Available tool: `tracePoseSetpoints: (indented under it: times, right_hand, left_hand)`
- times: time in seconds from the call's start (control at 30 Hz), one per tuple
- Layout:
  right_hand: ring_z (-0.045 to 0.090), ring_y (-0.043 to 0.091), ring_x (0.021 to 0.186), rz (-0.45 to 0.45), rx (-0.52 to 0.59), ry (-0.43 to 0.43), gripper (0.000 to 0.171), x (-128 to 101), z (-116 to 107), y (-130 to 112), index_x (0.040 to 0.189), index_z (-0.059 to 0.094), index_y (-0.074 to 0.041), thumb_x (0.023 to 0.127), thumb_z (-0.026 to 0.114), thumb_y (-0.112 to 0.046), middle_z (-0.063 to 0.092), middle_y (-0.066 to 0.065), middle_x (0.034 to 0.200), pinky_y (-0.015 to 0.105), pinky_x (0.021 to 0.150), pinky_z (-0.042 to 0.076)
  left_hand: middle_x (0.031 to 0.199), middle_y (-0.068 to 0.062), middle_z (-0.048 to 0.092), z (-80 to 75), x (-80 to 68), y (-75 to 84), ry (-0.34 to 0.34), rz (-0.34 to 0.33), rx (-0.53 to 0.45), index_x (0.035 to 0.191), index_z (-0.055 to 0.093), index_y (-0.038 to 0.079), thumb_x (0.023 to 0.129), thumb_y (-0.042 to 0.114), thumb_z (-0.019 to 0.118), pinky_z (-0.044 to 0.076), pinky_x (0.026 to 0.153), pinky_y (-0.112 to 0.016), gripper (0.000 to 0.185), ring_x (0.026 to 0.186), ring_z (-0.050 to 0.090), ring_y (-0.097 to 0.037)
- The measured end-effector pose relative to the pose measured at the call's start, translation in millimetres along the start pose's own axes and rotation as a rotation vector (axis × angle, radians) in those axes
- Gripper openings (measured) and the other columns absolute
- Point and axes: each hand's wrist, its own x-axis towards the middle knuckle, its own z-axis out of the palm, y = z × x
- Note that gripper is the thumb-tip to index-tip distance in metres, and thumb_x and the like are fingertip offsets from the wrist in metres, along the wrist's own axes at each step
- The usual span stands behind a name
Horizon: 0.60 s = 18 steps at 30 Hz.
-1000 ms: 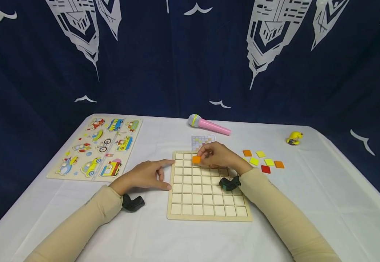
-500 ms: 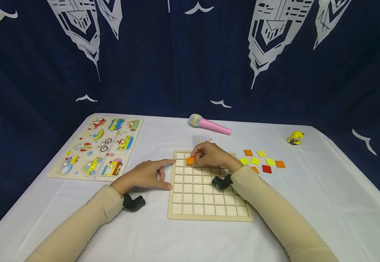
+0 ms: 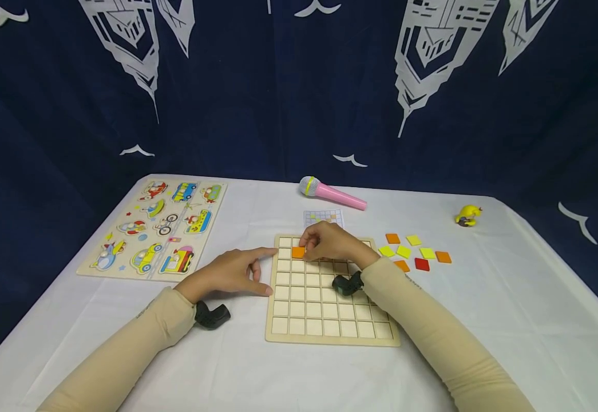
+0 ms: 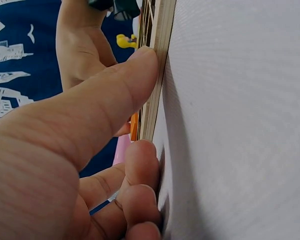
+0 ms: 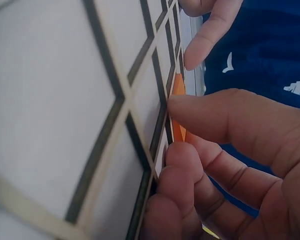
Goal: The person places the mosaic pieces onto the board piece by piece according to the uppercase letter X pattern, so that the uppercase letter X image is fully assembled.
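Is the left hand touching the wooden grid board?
Touching. The left wrist view shows the left hand with thumb and fingertips pressed against the edge of the wooden grid board.

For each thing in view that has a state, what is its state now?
Orange tile: lying in a grid cell near the far-left corner, right hand on it.
Grid board: flat, almost all cells empty.
Left hand: fingers braced against the board's left edge.
Loose tiles: scattered right of the board.

A dark blue curtain (image 3: 288, 91) printed with white buildings and birds hangs behind; a white-clothed surface (image 3: 484, 320) stands before it.
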Motion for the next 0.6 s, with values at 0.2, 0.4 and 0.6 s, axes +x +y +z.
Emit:
tracePoseSetpoints:
  times: [0.2,0.4,0.6]
  right_hand:
    - [0.053,0.010,0.063,-0.018,0.037,-0.010,0.021,-5.8,-5.6,3.9,0.108,0.074,0.002,0.088,0.081,0.001,0.065,0.000,0.080,0.023,0.062,0.046]
    - [0.052,0.010,0.062,-0.082,0.069,-0.042,0.018,-16.2,-19.2,15.0,0.112,0.073,0.003,0.094,0.076,-0.001,0.065,0.000,0.086,0.023,0.061,0.048]
    - [0.058,0.014,0.072,-0.168,0.060,-0.025,0.017,-32.1,-32.6,26.3,0.114,0.073,0.007,0.098,0.071,0.000,0.065,0.000,0.089,0.024,0.068,0.049]
  left_hand:
    - [0.084,0.006,0.066,-0.4,0.2,1.3,0.006,-0.004,-0.002,0.161,0.049,0.006,0.087,0.033,0.092,0.042,0.064,-0.027,0.091,0.064,0.054,-0.010]
    - [0.085,0.006,0.066,-0.1,0.2,1.9,0.003,-0.007,0.000,0.162,0.049,0.006,0.087,0.034,0.092,0.042,0.064,-0.027,0.091,0.065,0.054,-0.010]
    - [0.084,0.008,0.065,0.0,0.2,1.4,0.005,-0.009,0.010,0.162,0.049,0.008,0.087,0.034,0.092,0.042,0.066,-0.028,0.091,0.065,0.054,-0.011]
